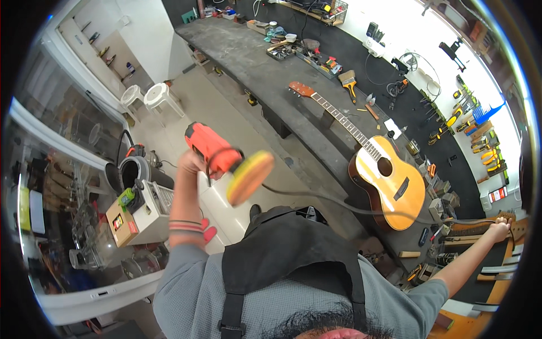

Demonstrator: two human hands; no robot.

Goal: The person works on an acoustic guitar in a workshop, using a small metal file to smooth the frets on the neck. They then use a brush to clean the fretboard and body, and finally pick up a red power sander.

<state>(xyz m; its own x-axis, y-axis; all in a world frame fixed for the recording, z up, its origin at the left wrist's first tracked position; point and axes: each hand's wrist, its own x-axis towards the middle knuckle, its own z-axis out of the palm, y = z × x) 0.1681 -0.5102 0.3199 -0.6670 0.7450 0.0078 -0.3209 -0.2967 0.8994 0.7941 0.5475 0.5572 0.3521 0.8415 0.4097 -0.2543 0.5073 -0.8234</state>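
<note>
My left hand point(193, 163) is wrapped round the body of a red power polisher point(213, 146), raised over the floor at my left. Its round yellow foam pad point(251, 177) is turned toward the bench, touching nothing. From the tool a dark power cord point(333, 199) crosses in front of my apron and passes over the lower part of an acoustic guitar point(415, 189). At the far right my right arm is stretched out, and my right hand point(499, 230) is closed round the cord; its end is hidden there. The guitar lies face up on the workbench, its neck pointing away to the left.
The long dark workbench point(226, 42) carries a paintbrush point(349, 85), tool trays point(319, 61) and small tools. Hand tools hang on the wall at right point(491, 152). To my left stand white stools point(161, 97), a vacuum point(138, 169) and a white cabinet point(148, 217) with a cardboard box.
</note>
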